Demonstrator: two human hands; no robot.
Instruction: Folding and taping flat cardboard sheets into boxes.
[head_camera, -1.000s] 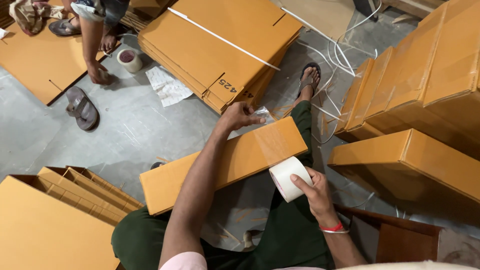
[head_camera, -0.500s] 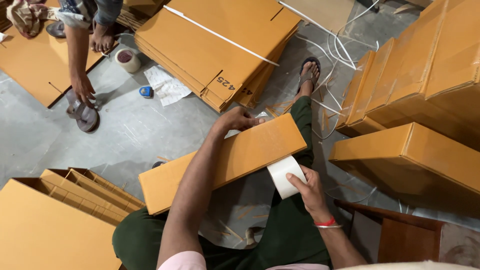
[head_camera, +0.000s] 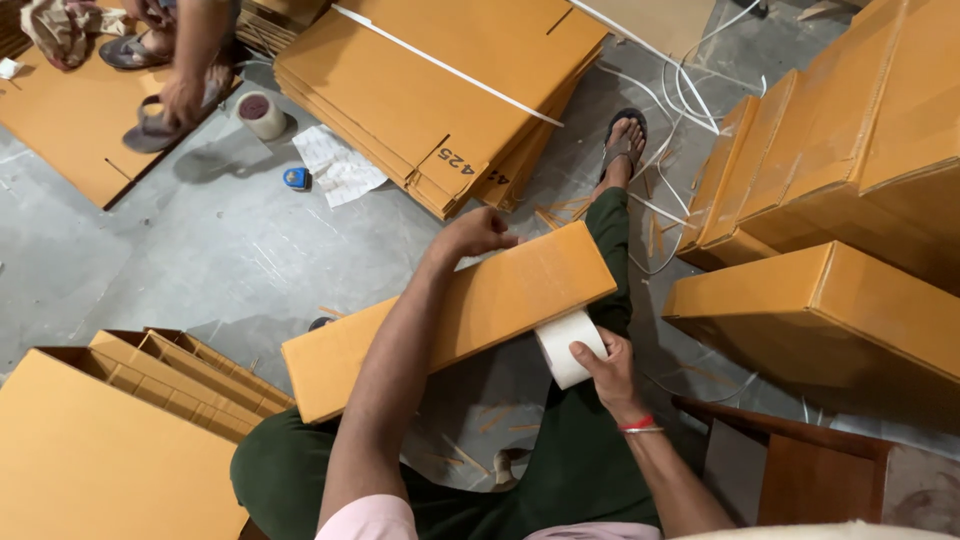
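A long, flat orange cardboard box (head_camera: 500, 300) lies across my lap, slanting up to the right. My left hand (head_camera: 478, 232) rests on its far top edge, fingers curled over it. My right hand (head_camera: 607, 365) grips a white roll of tape (head_camera: 566, 343) pressed against the box's near edge at its right end. My legs in dark green trousers (head_camera: 560, 470) are under the box, one sandalled foot (head_camera: 624, 140) stretched out ahead.
A stack of flattened orange cartons (head_camera: 440, 90) lies ahead with white strapping on it. Finished boxes (head_camera: 840, 190) pile at the right, open cartons (head_camera: 150, 380) at the lower left. Another person's hand (head_camera: 185, 95) reaches down at top left by a tape roll (head_camera: 262, 112). A wooden stool (head_camera: 800, 470) stands at right.
My right hand has slid the tape roll slightly along the box's near edge. The other person at top left has bent down and shifted rightward, hand near a sandal.
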